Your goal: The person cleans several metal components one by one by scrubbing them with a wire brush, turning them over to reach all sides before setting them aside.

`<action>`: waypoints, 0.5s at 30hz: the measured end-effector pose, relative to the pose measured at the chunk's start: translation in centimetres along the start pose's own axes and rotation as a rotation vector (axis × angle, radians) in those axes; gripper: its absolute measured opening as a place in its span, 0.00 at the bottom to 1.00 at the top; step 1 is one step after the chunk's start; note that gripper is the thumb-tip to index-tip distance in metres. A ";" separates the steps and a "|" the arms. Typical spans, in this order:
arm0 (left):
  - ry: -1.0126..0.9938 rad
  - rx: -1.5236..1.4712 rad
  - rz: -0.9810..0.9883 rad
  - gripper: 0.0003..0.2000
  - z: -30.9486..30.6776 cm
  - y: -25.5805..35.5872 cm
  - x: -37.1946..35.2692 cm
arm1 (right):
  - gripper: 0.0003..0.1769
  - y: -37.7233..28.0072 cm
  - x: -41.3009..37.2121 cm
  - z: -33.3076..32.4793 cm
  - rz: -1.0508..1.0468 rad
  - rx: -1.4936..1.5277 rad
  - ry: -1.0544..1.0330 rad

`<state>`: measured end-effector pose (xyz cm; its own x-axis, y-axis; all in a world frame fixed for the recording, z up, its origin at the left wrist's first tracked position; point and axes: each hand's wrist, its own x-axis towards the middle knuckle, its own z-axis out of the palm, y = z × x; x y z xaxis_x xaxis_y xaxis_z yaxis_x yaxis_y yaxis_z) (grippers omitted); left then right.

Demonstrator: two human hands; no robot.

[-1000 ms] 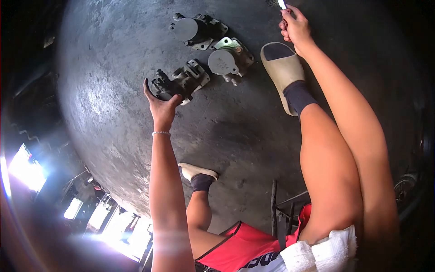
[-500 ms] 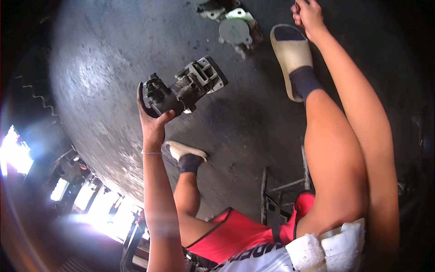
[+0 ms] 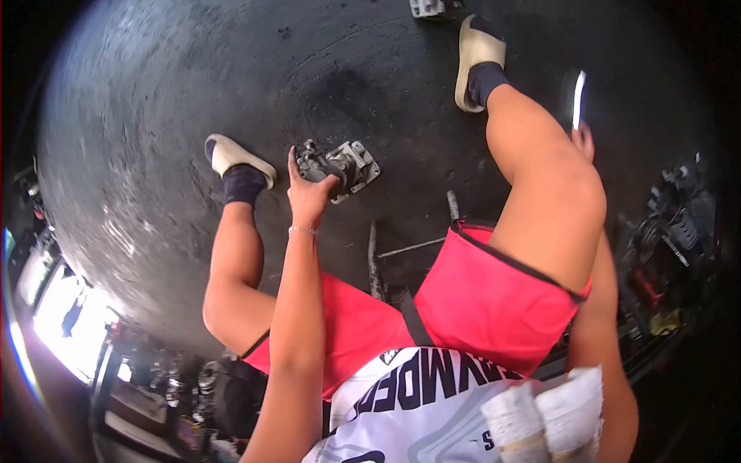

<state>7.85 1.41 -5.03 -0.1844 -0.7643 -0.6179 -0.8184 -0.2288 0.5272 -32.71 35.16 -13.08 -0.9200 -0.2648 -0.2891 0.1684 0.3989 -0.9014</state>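
Observation:
My left hand [image 3: 310, 197] is wrapped around one end of a greasy metal engine part [image 3: 351, 166], thumb on one side and fingers on the other. The part has a dark rounded body and a pale square flange with bolt holes at its far end. Past my raised knee, my right hand [image 3: 584, 143] grips a long, thin metal tool [image 3: 579, 100] that shines white in the light. My leg covers part of that hand, and the tool's exact kind is washed out by glare.
Another metal part [image 3: 428, 8] lies on the dark floor [image 3: 370, 69] at the top edge. A low metal stool frame [image 3: 374, 262] stands between my legs. Dark machine parts and tools [image 3: 683, 224] are piled at the right, with more clutter [image 3: 204, 378] at lower left.
My left hand has brought the engine part lower and closer to me. My right hand has moved from beside my foot to the right of my knee and now holds the shiny tool.

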 end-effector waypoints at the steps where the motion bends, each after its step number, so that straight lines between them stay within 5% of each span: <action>1: 0.016 0.002 -0.033 0.49 0.6 -1.3 0.4 | 0.18 2.1 1.9 -1.7 -0.035 -0.016 -0.021; 6: -0.110 -0.003 -0.004 0.54 2.2 -1.9 -0.2 | 0.21 4.4 -6.1 -23.4 0.045 -0.337 -0.022; 7: -0.103 -0.025 -0.009 0.54 2.4 -2.6 0.1 | 0.24 -6.8 -10.7 -17.7 0.118 -0.498 0.088; 9: -0.204 0.084 0.294 0.56 3.6 -4.0 1.0 | 0.25 -15.4 -12.6 -15.6 0.225 -0.459 0.223; 11: -0.197 0.093 0.328 0.57 4.4 -3.9 1.2 | 0.22 -21.4 -12.2 -12.7 -0.001 -0.391 0.320; 15: -0.214 0.181 0.332 0.58 6.3 -4.9 -0.5 | 0.22 -30.8 -13.6 -0.8 -0.235 -0.422 0.194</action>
<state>8.57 6.67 -11.00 -0.5469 -0.6317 -0.5494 -0.7745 0.1325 0.6185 -25.64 27.21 18.92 -0.9711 -0.2384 0.0064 -0.1711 0.6778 -0.7151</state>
